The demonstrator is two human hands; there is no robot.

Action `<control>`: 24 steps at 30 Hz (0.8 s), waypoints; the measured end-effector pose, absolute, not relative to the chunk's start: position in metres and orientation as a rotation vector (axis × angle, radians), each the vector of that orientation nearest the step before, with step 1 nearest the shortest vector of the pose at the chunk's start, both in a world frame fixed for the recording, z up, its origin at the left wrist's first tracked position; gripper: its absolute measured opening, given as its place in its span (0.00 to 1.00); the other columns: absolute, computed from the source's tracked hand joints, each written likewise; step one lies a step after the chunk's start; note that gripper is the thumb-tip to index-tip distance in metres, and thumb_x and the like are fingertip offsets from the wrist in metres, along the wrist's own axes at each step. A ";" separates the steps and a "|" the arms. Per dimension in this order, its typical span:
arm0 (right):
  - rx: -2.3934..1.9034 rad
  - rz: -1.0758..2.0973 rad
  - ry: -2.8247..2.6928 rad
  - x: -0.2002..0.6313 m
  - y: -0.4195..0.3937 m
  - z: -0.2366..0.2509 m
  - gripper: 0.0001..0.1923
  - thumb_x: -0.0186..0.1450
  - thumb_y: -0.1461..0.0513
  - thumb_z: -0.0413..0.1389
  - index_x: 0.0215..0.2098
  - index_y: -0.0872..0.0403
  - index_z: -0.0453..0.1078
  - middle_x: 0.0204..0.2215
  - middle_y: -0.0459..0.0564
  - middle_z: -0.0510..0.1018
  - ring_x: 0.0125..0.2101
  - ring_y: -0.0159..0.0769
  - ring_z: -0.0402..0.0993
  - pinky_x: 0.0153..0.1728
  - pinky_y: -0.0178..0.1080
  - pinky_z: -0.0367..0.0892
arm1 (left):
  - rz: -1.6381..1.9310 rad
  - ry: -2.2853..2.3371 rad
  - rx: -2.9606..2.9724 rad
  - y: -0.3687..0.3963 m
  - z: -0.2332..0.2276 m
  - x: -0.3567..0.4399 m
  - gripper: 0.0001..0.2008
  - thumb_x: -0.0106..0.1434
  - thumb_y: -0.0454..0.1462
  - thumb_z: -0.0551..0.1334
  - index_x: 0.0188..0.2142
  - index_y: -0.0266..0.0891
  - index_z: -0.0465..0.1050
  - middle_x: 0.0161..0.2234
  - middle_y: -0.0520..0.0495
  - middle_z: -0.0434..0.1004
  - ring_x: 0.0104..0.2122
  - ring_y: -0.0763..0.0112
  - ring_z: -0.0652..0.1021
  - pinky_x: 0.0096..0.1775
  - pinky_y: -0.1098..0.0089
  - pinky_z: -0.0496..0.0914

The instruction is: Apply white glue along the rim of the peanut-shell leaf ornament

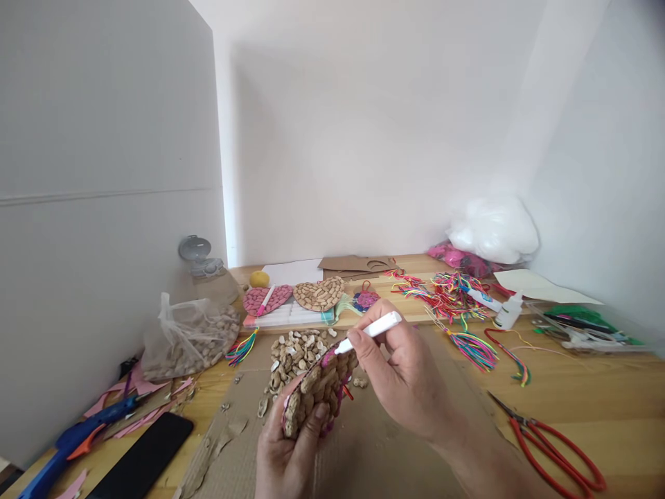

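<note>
In my left hand (291, 443) I hold a piece covered with peanut shells (316, 391), tilted up, its edge partly coloured pink. My left thumb presses on its shell face. My right hand (405, 374) is closed round a white marker pen (368, 333), whose tip meets the pink patch on the upper edge of the piece. Behind the piece, loose peanut shells (296, 353) lie heaped on a cardboard sheet (384, 443). The back of the piece is hidden from me.
At left are a bag of peanuts (192, 339), a blue glue gun (93, 430) and a black phone (143, 457). Red-handled scissors (551, 443) lie right, below a glue bottle (509, 312) and colourful tassels (472, 350). Shell-covered hearts (318, 294) stand at the back.
</note>
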State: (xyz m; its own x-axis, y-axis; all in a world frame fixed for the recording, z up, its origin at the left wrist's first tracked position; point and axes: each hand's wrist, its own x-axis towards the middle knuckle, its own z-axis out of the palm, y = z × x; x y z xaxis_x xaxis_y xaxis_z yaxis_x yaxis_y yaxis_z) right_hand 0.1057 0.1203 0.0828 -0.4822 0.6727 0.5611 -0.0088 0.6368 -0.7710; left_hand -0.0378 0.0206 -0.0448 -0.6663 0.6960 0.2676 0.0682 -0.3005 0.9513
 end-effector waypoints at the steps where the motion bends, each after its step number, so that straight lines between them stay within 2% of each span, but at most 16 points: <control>1: -0.529 0.880 -1.921 0.105 0.121 0.082 0.12 0.72 0.57 0.51 0.32 0.52 0.60 0.20 0.38 0.59 0.19 0.25 0.56 0.20 0.31 0.52 | 2.012 1.505 0.943 0.021 -0.044 -0.037 0.22 0.57 0.42 0.72 0.50 0.41 0.76 0.47 0.43 0.82 0.47 0.59 0.81 0.48 0.68 0.76; 6: -0.539 0.805 -1.920 0.105 0.122 0.081 0.12 0.72 0.58 0.52 0.31 0.52 0.59 0.20 0.38 0.60 0.20 0.25 0.57 0.22 0.31 0.52 | 2.011 1.446 0.881 0.023 -0.041 -0.037 0.25 0.57 0.42 0.72 0.53 0.41 0.74 0.50 0.42 0.81 0.49 0.58 0.80 0.51 0.65 0.76; 12: -0.527 1.007 -1.825 0.101 0.126 0.073 0.14 0.72 0.53 0.51 0.33 0.51 0.58 0.23 0.39 0.64 0.22 0.26 0.59 0.23 0.30 0.57 | 2.019 1.392 0.774 0.021 -0.040 -0.035 0.28 0.53 0.42 0.75 0.53 0.40 0.75 0.51 0.42 0.81 0.50 0.56 0.80 0.51 0.64 0.76; 24: -0.646 0.909 -1.881 0.101 0.126 0.071 0.17 0.71 0.52 0.53 0.29 0.51 0.57 0.19 0.38 0.59 0.20 0.27 0.55 0.22 0.33 0.51 | 2.048 1.245 0.587 0.025 -0.036 -0.032 0.34 0.51 0.41 0.76 0.57 0.41 0.71 0.49 0.39 0.82 0.50 0.51 0.80 0.51 0.57 0.77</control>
